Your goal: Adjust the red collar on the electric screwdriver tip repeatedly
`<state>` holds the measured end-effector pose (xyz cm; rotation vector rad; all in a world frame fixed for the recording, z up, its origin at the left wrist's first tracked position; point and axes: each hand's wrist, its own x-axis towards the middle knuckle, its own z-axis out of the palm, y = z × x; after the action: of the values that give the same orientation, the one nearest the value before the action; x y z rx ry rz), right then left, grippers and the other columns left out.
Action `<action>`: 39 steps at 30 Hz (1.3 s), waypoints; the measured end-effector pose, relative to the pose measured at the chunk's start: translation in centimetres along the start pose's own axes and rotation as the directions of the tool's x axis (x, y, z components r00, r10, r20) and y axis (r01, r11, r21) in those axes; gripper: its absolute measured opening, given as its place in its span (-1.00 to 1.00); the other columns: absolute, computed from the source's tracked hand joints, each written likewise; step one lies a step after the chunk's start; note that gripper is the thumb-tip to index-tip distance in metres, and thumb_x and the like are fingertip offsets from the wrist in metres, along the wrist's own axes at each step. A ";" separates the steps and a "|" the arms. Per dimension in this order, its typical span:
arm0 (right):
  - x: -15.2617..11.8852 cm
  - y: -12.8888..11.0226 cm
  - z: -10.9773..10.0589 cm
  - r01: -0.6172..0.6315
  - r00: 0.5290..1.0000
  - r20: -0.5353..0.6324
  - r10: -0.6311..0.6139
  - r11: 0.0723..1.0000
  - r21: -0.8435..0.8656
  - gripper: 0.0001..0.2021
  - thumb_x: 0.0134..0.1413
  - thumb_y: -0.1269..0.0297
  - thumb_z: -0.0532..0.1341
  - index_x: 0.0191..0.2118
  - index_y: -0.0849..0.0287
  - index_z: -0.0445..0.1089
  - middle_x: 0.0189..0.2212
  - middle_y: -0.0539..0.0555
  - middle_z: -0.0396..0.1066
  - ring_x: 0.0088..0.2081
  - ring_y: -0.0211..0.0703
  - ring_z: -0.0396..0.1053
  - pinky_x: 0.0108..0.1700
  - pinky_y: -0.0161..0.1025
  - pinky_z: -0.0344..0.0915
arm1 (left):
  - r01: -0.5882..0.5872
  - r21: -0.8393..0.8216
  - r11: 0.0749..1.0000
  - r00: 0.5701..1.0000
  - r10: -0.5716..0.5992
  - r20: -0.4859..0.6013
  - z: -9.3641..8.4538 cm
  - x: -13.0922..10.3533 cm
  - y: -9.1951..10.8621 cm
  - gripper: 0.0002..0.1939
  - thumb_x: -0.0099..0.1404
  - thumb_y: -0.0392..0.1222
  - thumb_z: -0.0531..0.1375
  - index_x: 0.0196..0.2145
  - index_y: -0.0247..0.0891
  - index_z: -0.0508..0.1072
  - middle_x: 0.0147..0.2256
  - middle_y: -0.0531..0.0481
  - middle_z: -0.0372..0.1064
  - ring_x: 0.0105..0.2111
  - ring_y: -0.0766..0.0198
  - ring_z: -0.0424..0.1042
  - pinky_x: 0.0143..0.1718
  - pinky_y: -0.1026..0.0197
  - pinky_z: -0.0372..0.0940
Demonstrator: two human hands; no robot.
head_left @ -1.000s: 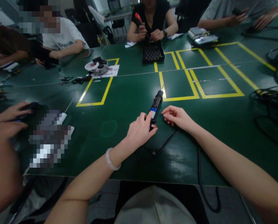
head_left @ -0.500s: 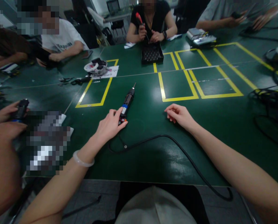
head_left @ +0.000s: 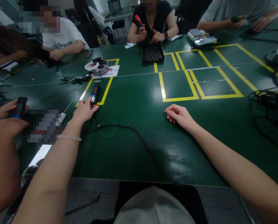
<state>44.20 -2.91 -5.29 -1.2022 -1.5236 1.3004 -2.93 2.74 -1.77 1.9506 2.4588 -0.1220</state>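
At centre-left, the left hand (head_left: 82, 112) grips a black, blue-banded cylindrical electric screwdriver (head_left: 95, 91), axis up-frame; the right hand (head_left: 178, 115), well apart, half-open, empty.

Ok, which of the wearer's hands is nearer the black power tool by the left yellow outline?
Left: the left hand touches the near end of the power tool; the right hand is well to the right, apart from it.

Behind and to the left of the white paper (head_left: 115, 71), there is a white shirt (head_left: 66, 32) with dark letters (head_left: 64, 44) across its front. "appi" can be read in them, but the other letters are fuzzy. The small marks (head_left: 103, 73) on the paper are too blurry to read.
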 end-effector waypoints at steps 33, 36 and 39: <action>-0.1 0.0 0.3 0.000 1.000 0.018 0.000 1.000 -0.017 -0.84 0.13 0.22 0.25 -0.27 0.22 0.42 -0.54 -0.01 0.39 -0.57 -0.33 0.28 -0.58 -0.39 0.17 | 0.064 0.005 0.998 0.983 -0.062 -0.173 0.9 -2.0 2.6 -0.38 0.48 0.06 -0.21 0.31 -0.38 0.13 0.11 -0.42 0.20 0.06 -0.21 0.32 -0.05 -0.08 0.24; -0.1 0.0 0.3 0.002 1.000 0.015 -0.001 1.000 -0.023 -0.84 0.12 0.22 0.25 -0.27 0.22 0.42 -0.54 -0.01 0.39 -0.57 -0.33 0.27 -0.59 -0.39 0.16 | 0.064 -0.036 0.997 0.985 -0.069 -0.158 0.8 -3.6 4.3 -0.39 0.46 0.07 -0.17 0.30 -0.34 0.17 0.10 -0.42 0.24 0.05 -0.24 0.34 -0.07 -0.11 0.29; -0.1 0.0 0.3 0.002 1.000 0.011 -0.002 0.999 -0.043 -0.83 0.14 0.21 0.24 -0.26 0.22 0.42 -0.53 0.00 0.39 -0.56 -0.32 0.28 -0.59 -0.38 0.17 | 0.022 -0.055 0.998 0.987 -0.031 -0.157 0.5 -6.0 6.7 -0.40 0.45 0.07 -0.13 0.28 -0.33 0.19 0.09 -0.41 0.25 0.02 -0.23 0.37 -0.09 -0.13 0.33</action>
<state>43.89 -3.07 -5.34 -1.2220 -1.5674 1.2803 4.98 -1.63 -2.40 1.9790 2.5548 0.1008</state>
